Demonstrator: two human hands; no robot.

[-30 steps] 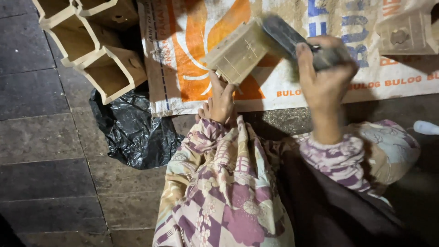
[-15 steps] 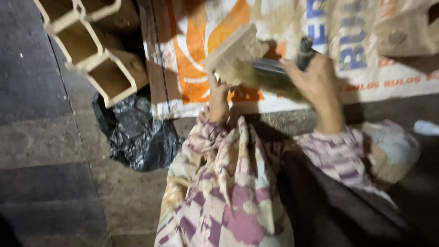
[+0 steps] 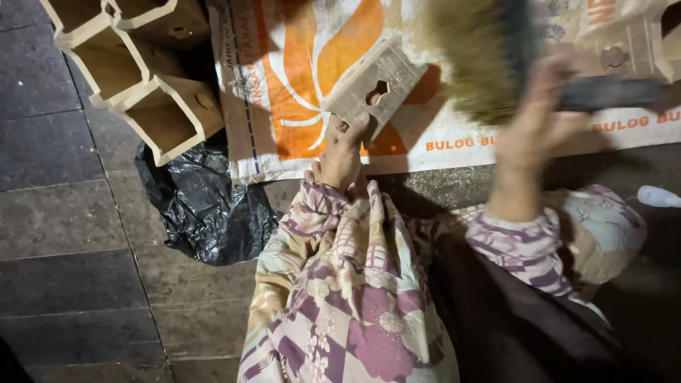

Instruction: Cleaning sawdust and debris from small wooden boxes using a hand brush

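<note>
My left hand [image 3: 342, 152] grips the lower corner of a small flat wooden piece [image 3: 374, 86] with a heart-shaped cut-out, held tilted above a printed woven sack [image 3: 284, 78]. My right hand [image 3: 546, 120] holds a dark-handled brush [image 3: 603, 92] whose tan bristles [image 3: 472, 60] are blurred by motion, just right of the wooden piece and above it. Both arms wear patterned pink and purple sleeves.
Several open wooden boxes [image 3: 135, 71] are stacked at the upper left. A crumpled black plastic bag [image 3: 195, 206] lies below them on dark stone paving [image 3: 64, 234]. Another wooden piece [image 3: 638, 42] rests at the upper right, and a white object [image 3: 660, 196] lies at the right edge.
The brush has swung from lying across the wooden piece to up and right of it. The wooden piece has turned its flat face with the cut-out toward me.
</note>
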